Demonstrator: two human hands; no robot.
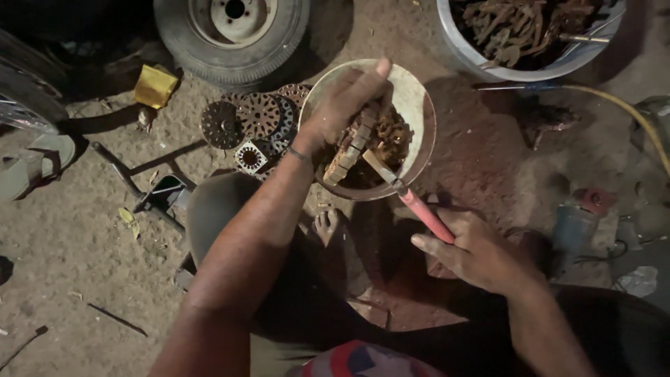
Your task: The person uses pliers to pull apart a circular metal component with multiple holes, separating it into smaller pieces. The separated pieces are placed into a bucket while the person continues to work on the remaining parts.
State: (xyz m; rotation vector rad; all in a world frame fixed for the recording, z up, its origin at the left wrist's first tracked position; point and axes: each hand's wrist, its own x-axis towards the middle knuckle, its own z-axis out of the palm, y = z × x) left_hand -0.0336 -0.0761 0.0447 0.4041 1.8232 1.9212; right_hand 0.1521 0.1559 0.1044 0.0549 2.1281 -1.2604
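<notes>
My left hand (345,105) reaches into a pale round bowl (417,98) and grips a rusty toothed metal part (352,143) that stands among dark greasy parts inside. My right hand (474,251) holds a tool with a red handle (426,213); its flat metal blade (380,167) points up and left and touches the toothed part in the bowl. The bowl sits on the dirt ground just beyond my bare foot (326,225).
Round perforated metal discs (255,122) lie left of the bowl. A tyre on its wheel (234,31) lies at the top, a yellow rag (155,85) beside it. A grey tub of rusty parts (530,35) stands top right, with a yellow hose (628,112) nearby.
</notes>
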